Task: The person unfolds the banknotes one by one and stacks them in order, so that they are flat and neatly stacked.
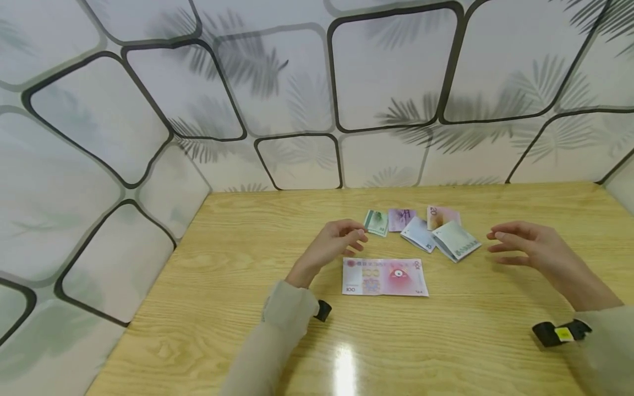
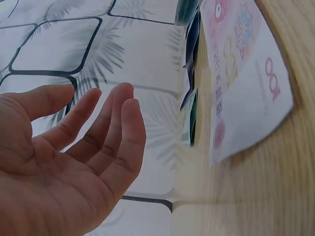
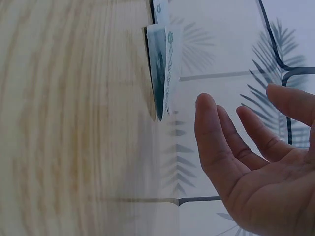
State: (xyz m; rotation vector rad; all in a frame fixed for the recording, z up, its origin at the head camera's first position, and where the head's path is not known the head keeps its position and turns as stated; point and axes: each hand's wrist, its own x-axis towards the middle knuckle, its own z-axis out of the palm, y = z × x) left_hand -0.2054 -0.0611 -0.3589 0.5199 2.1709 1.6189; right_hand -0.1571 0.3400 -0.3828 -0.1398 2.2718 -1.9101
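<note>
A pink 100 banknote [image 1: 385, 277] lies spread flat on the wooden table, nearest the person. Behind it are several folded banknotes: a small green one [image 1: 376, 223], a purple one [image 1: 402, 219], a bluish one [image 1: 419, 234], an orange-pink 20 [image 1: 443, 216] and a grey-green one [image 1: 457, 240]. My left hand [image 1: 334, 242], fingers loosely bent and holding nothing, is beside the small green note, up and left of the pink one. To the right of the grey-green folded note [image 3: 165, 69], my right hand [image 1: 527, 245] hovers with relaxed fingers, also holding nothing.
The wooden table [image 1: 223, 308] runs back to a wall [image 1: 297, 110] with a leaf and rounded-block pattern, which also closes off the left side. Each wrist wears a black strap, the right strap [image 1: 562, 333] bearing a yellow patch.
</note>
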